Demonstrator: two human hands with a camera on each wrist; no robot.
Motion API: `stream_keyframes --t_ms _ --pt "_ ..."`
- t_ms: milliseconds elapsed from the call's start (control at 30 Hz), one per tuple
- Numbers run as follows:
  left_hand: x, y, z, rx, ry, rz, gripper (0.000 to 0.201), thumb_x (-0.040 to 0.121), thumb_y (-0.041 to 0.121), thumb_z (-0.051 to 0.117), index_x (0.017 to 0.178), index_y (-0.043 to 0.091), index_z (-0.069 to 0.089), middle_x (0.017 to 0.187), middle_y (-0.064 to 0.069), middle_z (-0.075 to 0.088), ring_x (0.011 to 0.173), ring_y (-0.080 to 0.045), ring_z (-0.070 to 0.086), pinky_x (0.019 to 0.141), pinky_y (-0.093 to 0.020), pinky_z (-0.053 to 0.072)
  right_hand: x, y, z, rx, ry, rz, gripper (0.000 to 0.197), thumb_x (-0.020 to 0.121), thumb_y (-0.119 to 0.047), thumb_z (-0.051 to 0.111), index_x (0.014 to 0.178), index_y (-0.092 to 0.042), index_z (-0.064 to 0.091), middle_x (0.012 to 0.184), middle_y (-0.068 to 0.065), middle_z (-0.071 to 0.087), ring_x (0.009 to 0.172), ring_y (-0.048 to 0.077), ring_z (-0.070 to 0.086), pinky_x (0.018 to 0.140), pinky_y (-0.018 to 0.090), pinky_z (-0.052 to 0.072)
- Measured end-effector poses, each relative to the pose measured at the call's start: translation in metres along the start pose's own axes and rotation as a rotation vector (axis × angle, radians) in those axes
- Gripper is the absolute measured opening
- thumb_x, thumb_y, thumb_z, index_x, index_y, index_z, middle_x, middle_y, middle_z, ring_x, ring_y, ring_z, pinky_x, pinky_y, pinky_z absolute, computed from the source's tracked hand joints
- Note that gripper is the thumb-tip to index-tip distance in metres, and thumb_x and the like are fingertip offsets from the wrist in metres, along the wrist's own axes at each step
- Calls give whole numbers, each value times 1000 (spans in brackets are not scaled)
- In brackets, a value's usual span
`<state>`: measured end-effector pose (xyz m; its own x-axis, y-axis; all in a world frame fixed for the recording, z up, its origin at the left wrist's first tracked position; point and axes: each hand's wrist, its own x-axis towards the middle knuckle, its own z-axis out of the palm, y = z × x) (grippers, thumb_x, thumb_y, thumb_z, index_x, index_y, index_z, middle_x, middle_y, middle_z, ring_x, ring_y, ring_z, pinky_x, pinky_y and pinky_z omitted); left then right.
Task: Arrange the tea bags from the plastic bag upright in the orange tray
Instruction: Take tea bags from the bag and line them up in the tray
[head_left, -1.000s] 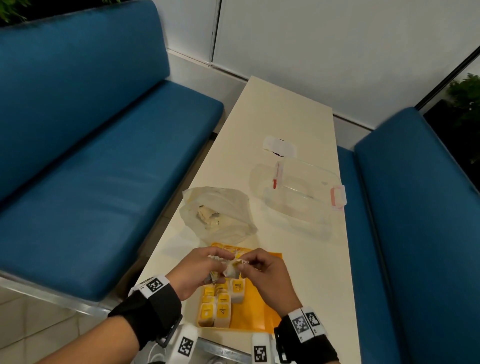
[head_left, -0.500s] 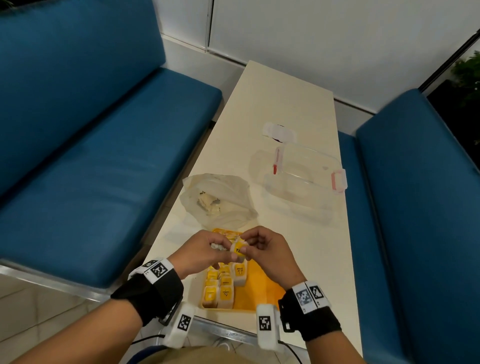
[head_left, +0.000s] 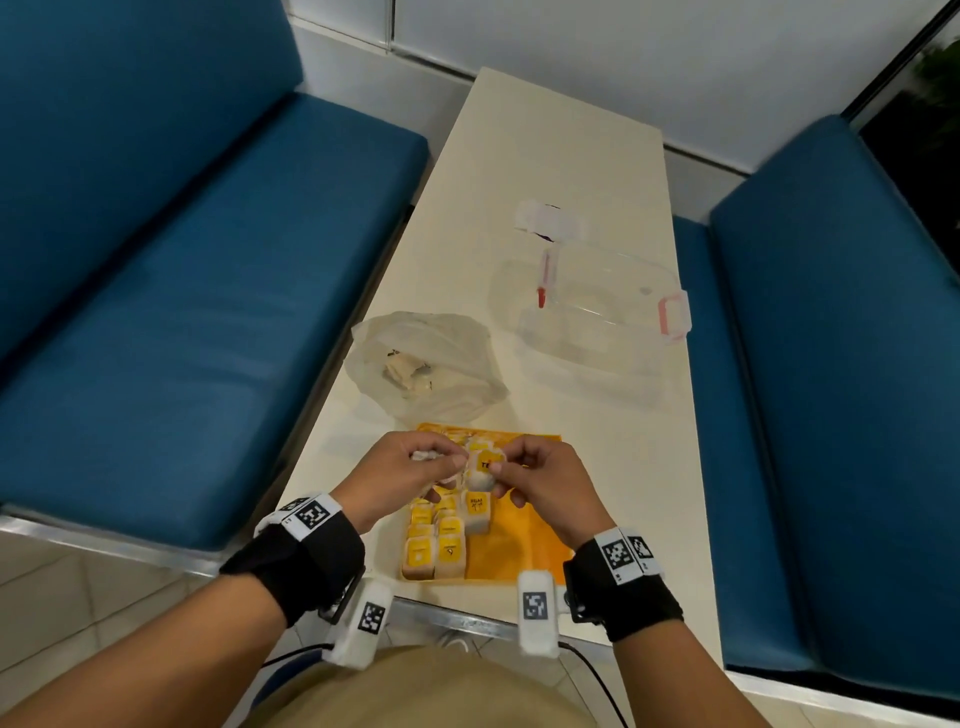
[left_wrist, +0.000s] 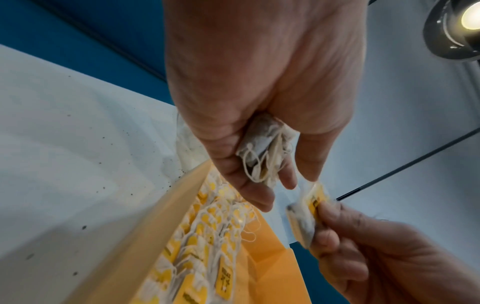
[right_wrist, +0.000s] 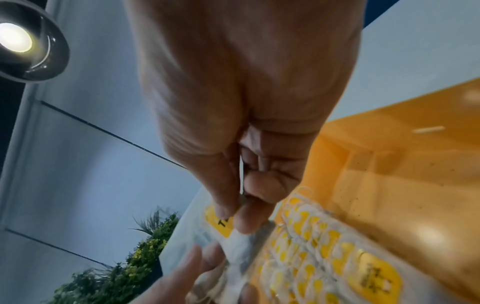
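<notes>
Your right hand (head_left: 540, 483) pinches one tea bag (head_left: 485, 467) above the orange tray (head_left: 524, 551) at the worktop's near edge; your left hand (head_left: 400, 475) grips a tangled clump of bags (left_wrist: 265, 152). Two rows stand upright (head_left: 441, 535); more remain in the plastic bag (head_left: 426, 364).

Packed tight down the left side of the orange tray (head_left: 524, 551) with standing tea bags (head_left: 441, 540). Bare tray floor on the right side, wide enough for fingers. Just behind the tray, a plastic bag (head_left: 431, 364) in the way. Further back on the right, a clear box (head_left: 602, 322), well apart from the tray. Open table (head_left: 623, 457) right of the tray. Perhaps loose strings over the bags; blurry.
</notes>
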<state>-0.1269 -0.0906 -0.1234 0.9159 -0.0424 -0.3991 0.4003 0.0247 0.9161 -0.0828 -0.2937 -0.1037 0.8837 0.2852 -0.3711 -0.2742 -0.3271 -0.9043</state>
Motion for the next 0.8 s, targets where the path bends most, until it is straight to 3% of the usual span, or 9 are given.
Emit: stream_keyframes --t_ms 133,267,400,600,800 --pt "2 -6 -1 -60 11 -52 12 90 9 73 98 14 79 111 -6 73 89 -24 74 68 -31 57 -3 26 -7 -73 -41 118 10 87 0 71 83 -5 63 63 18 65 54 26 58 42 24 41" --pt "3 -11 -1 -128 20 -74 12 92 4 70 98 10 78 112 -10 73 85 -22 75 70 -34 58 -7 51 -5 -158 -74 241 11 90 0 67 85 -6 60 60 16 64 41 14 54 40 22 40" --pt "4 -13 0 -129 34 -80 15 93 4 68 96 12 80 116 -8 72 92 -26 74 72 -34 57 -1 67 2 -264 -100 258 12 90 -3 67 83 -11 61 56 8 66 52 19 62 50 29 49" --pt "2 -11 2 -153 36 -96 15 94 4 65 96 9 79 116 -7 72 95 -29 73 73 -36 58 1 71 16 -232 -88 289 15 90 -1 66 85 -12 57 60 10 63 40 8 57 40 19 41" --pt "2 -8 2 -183 34 -124 14 96 5 64 100 4 77 116 -7 71 95 -23 71 70 -32 58 1 72 22 -161 -42 259 9 91 -3 65 93 -9 58 59 8 65 44 15 55 44 21 44"
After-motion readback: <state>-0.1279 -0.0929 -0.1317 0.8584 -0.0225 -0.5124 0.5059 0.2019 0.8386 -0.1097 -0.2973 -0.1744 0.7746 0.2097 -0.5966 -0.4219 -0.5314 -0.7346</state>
